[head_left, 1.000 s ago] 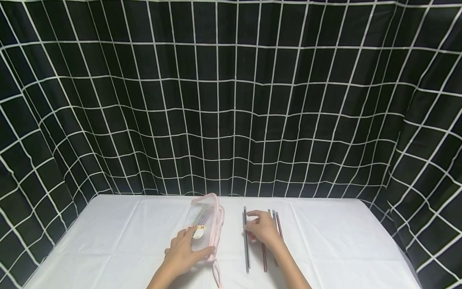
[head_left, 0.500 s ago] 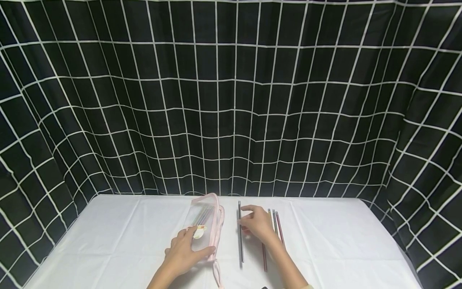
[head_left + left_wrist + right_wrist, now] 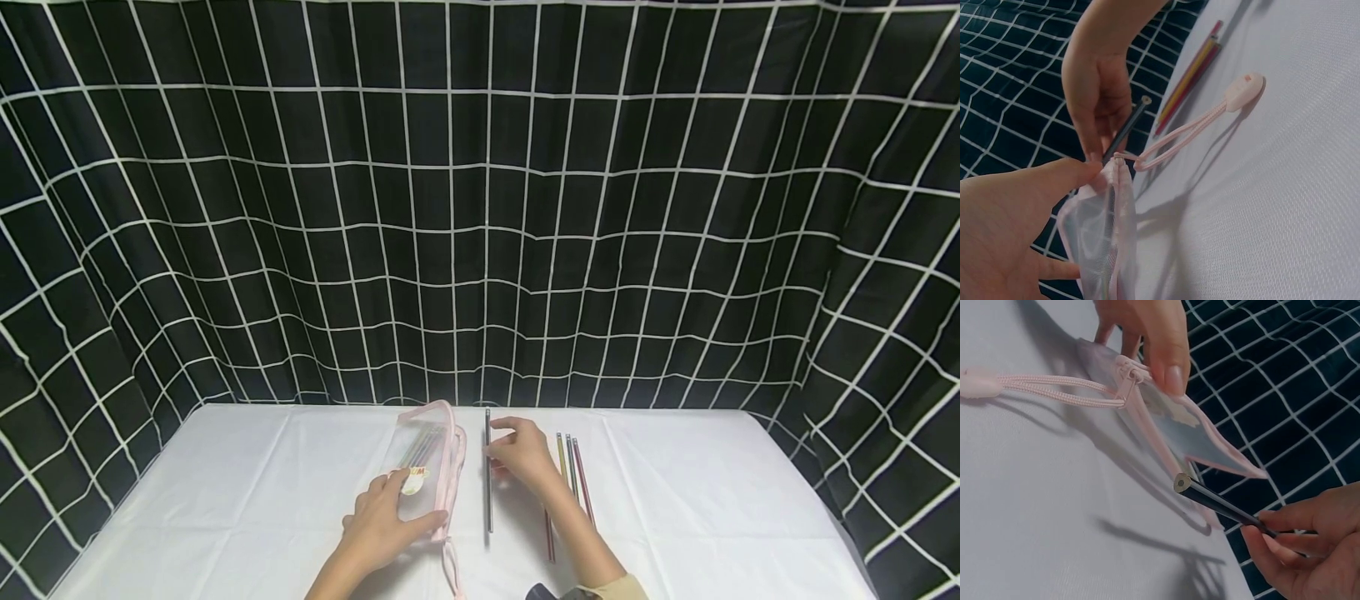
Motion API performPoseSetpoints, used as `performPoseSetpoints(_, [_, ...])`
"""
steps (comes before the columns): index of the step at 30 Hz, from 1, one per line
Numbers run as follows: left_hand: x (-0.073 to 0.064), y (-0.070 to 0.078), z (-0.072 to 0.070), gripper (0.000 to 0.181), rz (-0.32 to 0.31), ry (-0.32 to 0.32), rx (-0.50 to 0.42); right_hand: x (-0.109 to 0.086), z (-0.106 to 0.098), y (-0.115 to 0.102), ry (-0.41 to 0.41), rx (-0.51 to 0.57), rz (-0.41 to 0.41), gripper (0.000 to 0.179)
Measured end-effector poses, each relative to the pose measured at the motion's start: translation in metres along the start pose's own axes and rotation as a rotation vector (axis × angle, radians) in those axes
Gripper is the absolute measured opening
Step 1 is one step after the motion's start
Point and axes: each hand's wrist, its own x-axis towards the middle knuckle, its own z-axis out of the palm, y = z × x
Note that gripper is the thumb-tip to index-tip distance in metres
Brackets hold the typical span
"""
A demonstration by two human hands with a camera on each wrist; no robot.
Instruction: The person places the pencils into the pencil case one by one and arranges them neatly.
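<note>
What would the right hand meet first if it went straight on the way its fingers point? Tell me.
Probably the pouch: the right hand points left toward it, and the pencil it pinches would likely touch first. Relative height is unclear.

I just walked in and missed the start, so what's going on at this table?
A person's left hand grips a translucent mesh pouch with pale pink trim; thin pencils show inside it. The right hand pinches a slim dark pencil, held off the white cloth-covered table, just right of the pouch and outside it. More slim pencils in yellow, dark and red lie farther right on the table.
</note>
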Motion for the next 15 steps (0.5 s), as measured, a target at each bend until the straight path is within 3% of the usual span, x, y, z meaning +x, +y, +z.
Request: performPoseSetpoints(15, [0.000, 0.000, 0.000, 0.086, 0.000, -0.002, -0.007, 0.005, 0.014, -0.007, -0.013, 0.081, -0.007, 0.049])
